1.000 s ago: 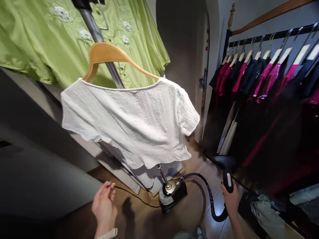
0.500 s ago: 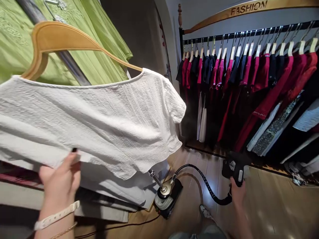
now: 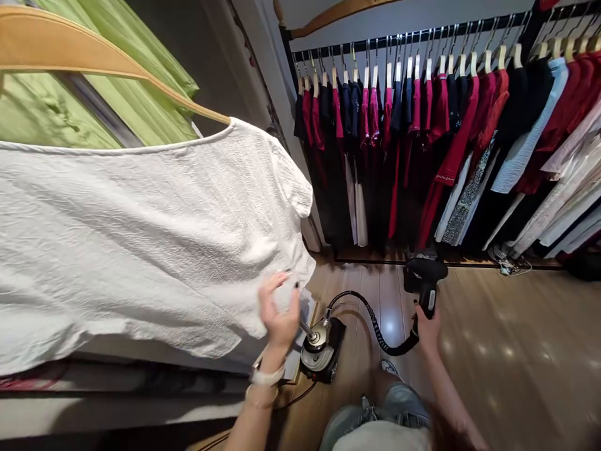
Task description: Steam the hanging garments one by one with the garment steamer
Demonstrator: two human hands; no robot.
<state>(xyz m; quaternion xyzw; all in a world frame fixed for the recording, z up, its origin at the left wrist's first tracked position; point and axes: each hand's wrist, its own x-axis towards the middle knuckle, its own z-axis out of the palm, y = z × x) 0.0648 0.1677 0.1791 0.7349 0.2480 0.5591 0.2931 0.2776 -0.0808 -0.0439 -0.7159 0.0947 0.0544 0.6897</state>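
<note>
A white short-sleeved top (image 3: 141, 225) hangs from a wooden hanger (image 3: 89, 47) on the left, its cloth finely creased. In front of its lower right hem is my left hand (image 3: 280, 313), thumb and fingers apart with nothing between them. My right hand (image 3: 428, 326) grips the handle of a black garment steamer head (image 3: 425, 279), held out to the right over the floor. From that handle a ribbed black hose (image 3: 375, 319) curves down to the steamer base (image 3: 322, 351), which stands on the floor below the top.
Light green garments (image 3: 154, 56) hang behind the hanger. Along the far wall runs a rack (image 3: 375, 45) packed with red, black and pale clothes. A power cord (image 3: 300, 398) trails from the base across the wooden floor (image 3: 507, 357).
My left hand has let go of the top's lower edge and moved right to its far hem. The view has swung right. My right hand still holds the steamer head.
</note>
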